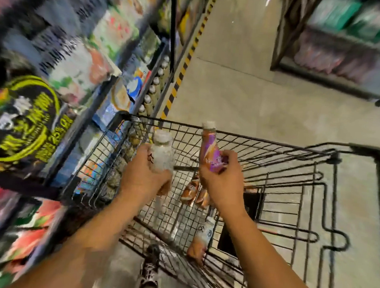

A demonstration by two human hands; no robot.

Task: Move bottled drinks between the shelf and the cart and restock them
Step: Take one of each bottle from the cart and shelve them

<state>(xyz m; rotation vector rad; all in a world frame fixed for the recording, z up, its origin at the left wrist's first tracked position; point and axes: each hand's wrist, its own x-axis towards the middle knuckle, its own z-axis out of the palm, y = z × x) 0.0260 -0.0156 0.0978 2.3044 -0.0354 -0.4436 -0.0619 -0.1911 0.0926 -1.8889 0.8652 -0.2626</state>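
Both my hands are raised over a black wire cart (pixel 278 146). My left hand (pixel 142 176) grips a pale, whitish bottle (pixel 161 152) with a white cap, held upright. My right hand (pixel 221 182) grips a purple-labelled bottle (pixel 210 150) of brown drink with a white cap, tilted slightly left. Inside the cart lie brown drink bottles (pixel 193 192) between my hands and another brown bottle with a white label (pixel 200 241) lower down. The drinks shelf (pixel 120 85) stands to the left, blurred, with a row of white-capped bottles (pixel 154 86) on a low level.
The shelf on the left holds blurred colourful cartons and a black sign with yellow-green lettering (pixel 20 121). A yellow-and-black striped line (pixel 186 59) runs along the grey floor by the shelf. Another rack (pixel 349 45) stands at the far right. My shoe (pixel 150 266) shows below the cart.
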